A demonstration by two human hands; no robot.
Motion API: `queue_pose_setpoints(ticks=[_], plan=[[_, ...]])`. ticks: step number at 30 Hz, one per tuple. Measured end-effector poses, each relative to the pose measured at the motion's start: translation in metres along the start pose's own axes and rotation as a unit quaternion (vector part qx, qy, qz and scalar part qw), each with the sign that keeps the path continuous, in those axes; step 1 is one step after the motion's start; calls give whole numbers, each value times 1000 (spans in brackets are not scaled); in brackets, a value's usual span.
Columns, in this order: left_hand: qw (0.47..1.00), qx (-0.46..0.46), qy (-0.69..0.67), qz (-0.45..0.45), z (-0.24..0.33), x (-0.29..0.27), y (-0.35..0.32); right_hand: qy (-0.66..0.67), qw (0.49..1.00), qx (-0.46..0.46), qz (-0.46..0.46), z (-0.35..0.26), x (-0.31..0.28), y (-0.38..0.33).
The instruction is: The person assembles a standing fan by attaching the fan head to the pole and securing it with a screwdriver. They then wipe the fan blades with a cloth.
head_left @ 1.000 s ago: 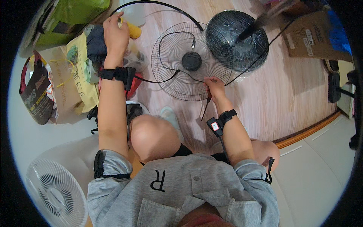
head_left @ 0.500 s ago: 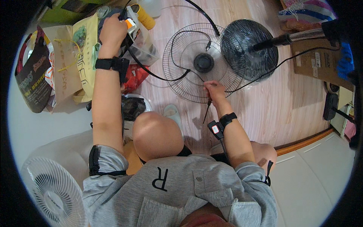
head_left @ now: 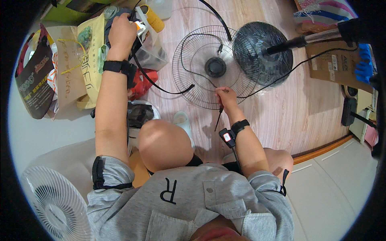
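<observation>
My right hand (head_left: 226,98) grips a dark screwdriver (head_left: 218,117) that points down toward me, at the near rim of a black wire fan grille (head_left: 193,76) lying flat on the wooden floor. My left hand (head_left: 122,33) reaches far up left and closes on a clear plastic bag (head_left: 149,50) among piled bags. A black fan head (head_left: 263,50) with its stand pole lies just right of the grille. A black cable (head_left: 161,86) curves between the bags and the grille.
Paper and plastic bags (head_left: 68,68) crowd the upper left. A white fan (head_left: 52,205) stands at lower left. A cardboard piece (head_left: 333,62) lies upper right, with a wooden sill (head_left: 321,150) and pale floor beyond. My bare knee (head_left: 165,142) is raised in the middle.
My left hand has reached further up into the bag pile and taken hold of the clear bag. My right hand stays at the grille's rim with the screwdriver.
</observation>
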State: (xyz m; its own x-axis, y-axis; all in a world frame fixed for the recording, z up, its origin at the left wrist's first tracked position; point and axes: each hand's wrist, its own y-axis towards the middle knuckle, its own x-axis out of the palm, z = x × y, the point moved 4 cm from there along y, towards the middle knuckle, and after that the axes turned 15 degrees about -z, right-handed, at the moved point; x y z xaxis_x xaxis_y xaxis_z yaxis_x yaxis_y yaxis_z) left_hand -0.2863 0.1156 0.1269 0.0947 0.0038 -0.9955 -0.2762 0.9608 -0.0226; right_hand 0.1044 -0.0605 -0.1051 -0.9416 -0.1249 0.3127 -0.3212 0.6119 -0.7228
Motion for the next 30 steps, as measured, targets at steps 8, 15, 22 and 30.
queue_pose_setpoints(ticks=[8, 15, 22, 30], plan=[[998, 17, 28, 48, 13, -35, -7, -5, 1000, -6, 14, 4, -7, -3], [987, 44, -19, 152, 31, -101, -28, -3, 1000, -23, 4, -7, -9, -13], [965, 90, -160, 185, 49, -132, -49, -1, 999, -28, 41, -10, -22, -19], [939, 162, -256, 162, 67, -113, -74, 54, 992, -87, 69, 0, -48, -14]])
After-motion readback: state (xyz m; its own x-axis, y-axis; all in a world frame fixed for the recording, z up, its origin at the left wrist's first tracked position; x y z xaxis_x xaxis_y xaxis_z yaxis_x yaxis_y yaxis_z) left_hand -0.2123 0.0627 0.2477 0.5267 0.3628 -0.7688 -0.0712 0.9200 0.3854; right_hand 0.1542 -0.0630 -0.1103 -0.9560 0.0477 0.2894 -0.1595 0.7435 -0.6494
